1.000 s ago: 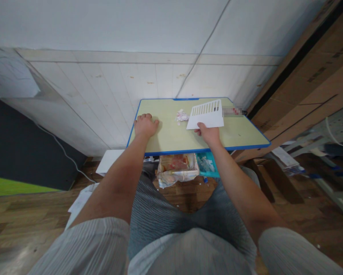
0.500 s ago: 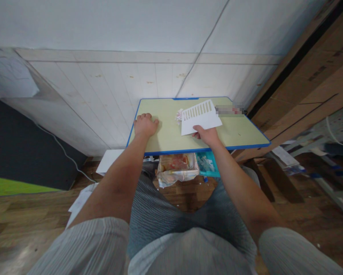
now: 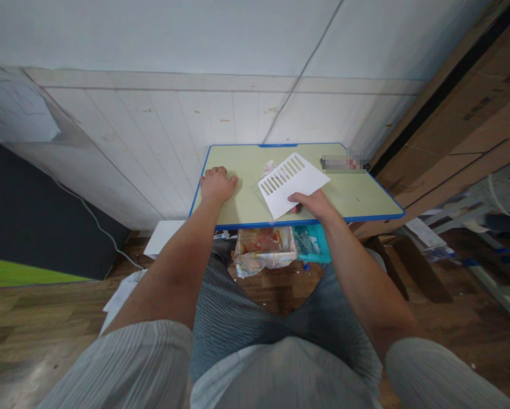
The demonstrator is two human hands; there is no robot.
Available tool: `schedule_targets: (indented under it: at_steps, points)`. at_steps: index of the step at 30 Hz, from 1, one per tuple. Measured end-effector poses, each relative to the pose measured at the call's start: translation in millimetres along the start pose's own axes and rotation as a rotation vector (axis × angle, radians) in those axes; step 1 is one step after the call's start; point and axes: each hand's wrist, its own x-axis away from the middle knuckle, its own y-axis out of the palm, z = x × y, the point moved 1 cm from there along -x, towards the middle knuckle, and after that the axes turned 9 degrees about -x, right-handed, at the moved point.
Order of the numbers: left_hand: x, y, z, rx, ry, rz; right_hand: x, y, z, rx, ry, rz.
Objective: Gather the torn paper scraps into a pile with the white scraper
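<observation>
My right hand (image 3: 312, 204) pinches the lower right edge of a white card with a row of cut-out slots (image 3: 292, 184), thumb on top and fingers beneath. The card is held over the pale yellow tabletop (image 3: 246, 199), its slotted edge towards the upper left. Just behind that edge lies a small heap of pinkish-white paper scraps (image 3: 270, 167), partly hidden by the card. My left hand (image 3: 218, 183) rests palm down near the table's left edge, fingers spread and holding nothing.
A blurred-out dark, slim object (image 3: 344, 163) lies at the table's right rear. Under the table are a lined bin (image 3: 265, 258) and a teal basket (image 3: 312, 244) with scraps. A white wall (image 3: 173, 113) stands behind; cardboard boxes (image 3: 459, 113) rise on the right.
The slotted card has turned anticlockwise and come slightly nearer to me in my right hand, uncovering less of the table's front. My left hand stays in place.
</observation>
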Motion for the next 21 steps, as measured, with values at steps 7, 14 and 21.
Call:
schedule_targets:
  at_steps: [7,14,21]
  points:
    - [2.0,-2.6,1.0,-0.004,-0.001,-0.005,2.5,-2.5,-5.0,-0.011,0.018,-0.039]
    - [0.1,0.9,-0.5,-0.003,0.006,0.008,4.2,-2.6,-7.3,-0.004,0.029,-0.036]
    - [0.8,-0.7,0.0,0.007,0.000,0.000,4.7,-1.5,-8.3,0.013,0.037,-0.042]
